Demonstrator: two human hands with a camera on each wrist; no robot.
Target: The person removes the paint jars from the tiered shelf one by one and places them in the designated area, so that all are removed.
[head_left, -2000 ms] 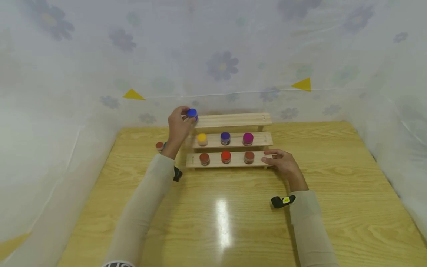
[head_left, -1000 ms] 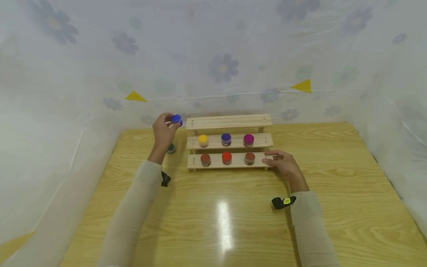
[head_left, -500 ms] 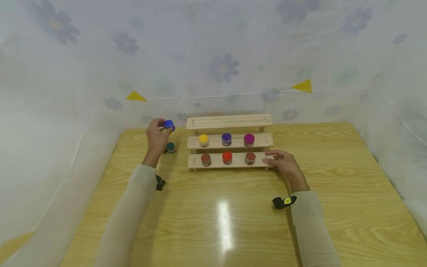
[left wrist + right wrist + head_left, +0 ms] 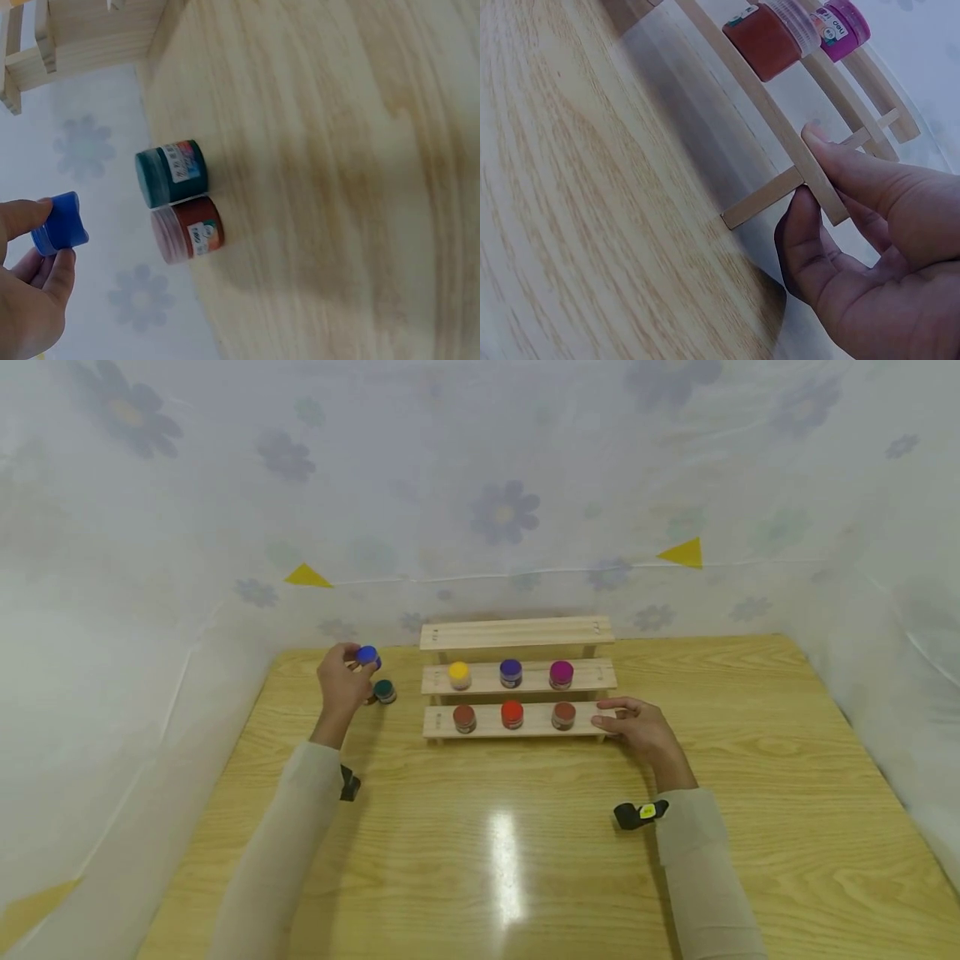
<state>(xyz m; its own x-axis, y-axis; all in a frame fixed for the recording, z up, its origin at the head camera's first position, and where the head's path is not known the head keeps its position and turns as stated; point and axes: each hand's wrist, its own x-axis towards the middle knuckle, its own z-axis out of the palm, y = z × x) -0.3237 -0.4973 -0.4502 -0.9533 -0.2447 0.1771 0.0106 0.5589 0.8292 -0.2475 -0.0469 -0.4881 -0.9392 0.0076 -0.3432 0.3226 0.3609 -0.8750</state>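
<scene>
My left hand (image 4: 342, 681) pinches a blue paint jar (image 4: 61, 225) between thumb and fingers, up off the table on the left. Just beyond it on the table stand a dark green paint jar (image 4: 172, 174) and a brown paint jar (image 4: 189, 230), side by side; in the head view the hand mostly hides the brown one. My right hand (image 4: 885, 247) grips the right end of the lowest board of a three-step wooden rack (image 4: 517, 632), thumb above and fingers below. The rack's top board is bare.
On the middle step sit a yellow jar (image 4: 460, 676), a dark blue jar (image 4: 511, 673) and a magenta jar (image 4: 561, 675). The lowest step bears a red jar (image 4: 512, 714) between two brown-red jars (image 4: 464, 718). A flower-printed sheet (image 4: 502, 510) rises behind the wooden table (image 4: 420, 843).
My left hand has carried the blue jar from the left end of the top step leftward and down toward the green and brown jars. The right hand has kept its grip on the rack.
</scene>
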